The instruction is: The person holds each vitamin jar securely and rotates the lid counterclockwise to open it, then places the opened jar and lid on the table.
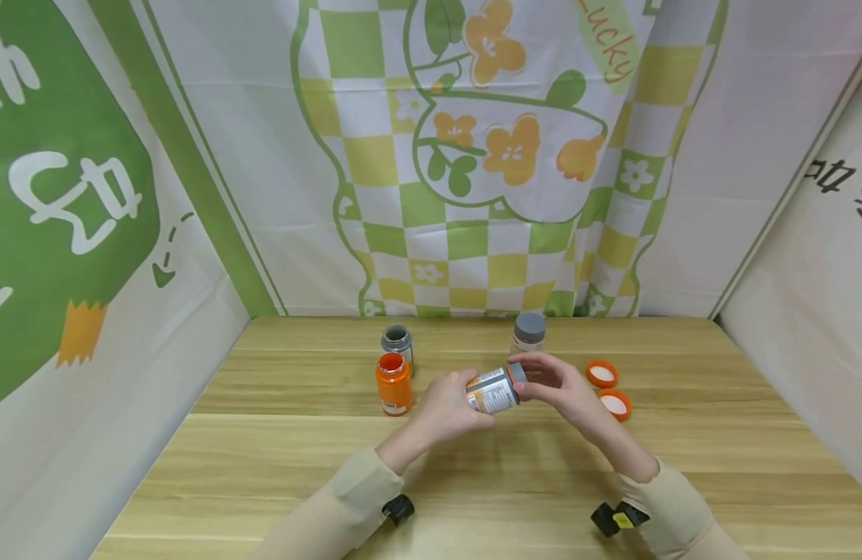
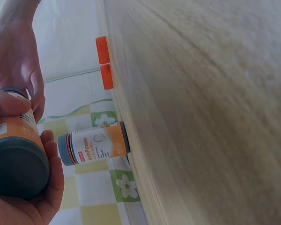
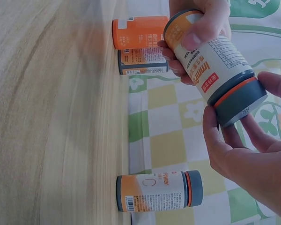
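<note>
Tilted in mid-air above the table is a pill bottle with a white and orange label and a grey cap. My left hand grips its body near the base, thumb across the label in the right wrist view. At the other end, my right hand pinches the cap between thumb and fingers. An orange band shows just under the cap. Left of the hands, an open orange bottle stands in front of an open grey bottle. A capped bottle of the same kind stands behind the right hand.
Two orange lids with white insides lie on the wooden table, right of the right hand. A patterned curtain hangs at the table's back edge. Printed cloth walls rise at both sides.
</note>
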A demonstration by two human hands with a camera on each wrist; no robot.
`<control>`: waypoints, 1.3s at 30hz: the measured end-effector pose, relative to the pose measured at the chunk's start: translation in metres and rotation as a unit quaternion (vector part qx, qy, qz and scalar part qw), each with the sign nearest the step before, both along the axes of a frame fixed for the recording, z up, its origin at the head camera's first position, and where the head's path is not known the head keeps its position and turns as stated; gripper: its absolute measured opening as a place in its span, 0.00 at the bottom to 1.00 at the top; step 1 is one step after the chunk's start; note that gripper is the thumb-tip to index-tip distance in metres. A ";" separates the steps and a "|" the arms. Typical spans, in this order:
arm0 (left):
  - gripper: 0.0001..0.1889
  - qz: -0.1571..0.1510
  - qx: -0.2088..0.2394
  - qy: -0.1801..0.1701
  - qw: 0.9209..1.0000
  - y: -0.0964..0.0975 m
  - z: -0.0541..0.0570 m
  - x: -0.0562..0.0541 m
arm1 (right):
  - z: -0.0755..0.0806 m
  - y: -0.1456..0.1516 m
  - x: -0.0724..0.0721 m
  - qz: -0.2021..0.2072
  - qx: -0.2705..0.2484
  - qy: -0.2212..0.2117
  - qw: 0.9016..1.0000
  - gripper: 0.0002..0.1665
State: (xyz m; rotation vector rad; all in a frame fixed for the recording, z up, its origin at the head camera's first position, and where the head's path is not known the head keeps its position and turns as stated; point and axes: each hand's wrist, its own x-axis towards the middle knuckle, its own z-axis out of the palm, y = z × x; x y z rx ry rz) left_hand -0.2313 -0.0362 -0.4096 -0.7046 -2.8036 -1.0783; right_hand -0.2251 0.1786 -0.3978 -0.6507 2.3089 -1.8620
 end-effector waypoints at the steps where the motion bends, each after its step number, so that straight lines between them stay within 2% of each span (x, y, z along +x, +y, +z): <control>1: 0.21 -0.001 0.000 0.001 1.000 0.000 0.000 0.000 | 0.001 0.000 0.000 0.002 0.000 0.004 1.000 0.26; 7: 0.21 -0.005 -0.002 0.006 1.000 0.001 -0.001 -0.002 | 0.003 0.001 0.001 0.008 0.004 0.038 0.999 0.25; 12: 0.21 -0.009 0.006 -0.002 1.000 0.000 0.000 -0.001 | 0.003 0.002 0.001 0.027 -0.005 0.049 0.998 0.25; 20: 0.19 -0.022 0.028 -0.020 0.999 0.000 0.002 0.001 | 0.003 0.006 0.001 0.078 -0.037 0.057 0.995 0.27; 27: 0.19 -0.037 0.043 -0.029 0.998 -0.001 0.001 0.002 | -0.003 0.010 -0.004 0.122 -0.055 0.087 0.987 0.26; 39: 0.18 -0.069 0.086 -0.108 0.988 -0.004 0.003 0.001 | 0.001 0.014 -0.004 0.172 -0.053 0.146 0.973 0.23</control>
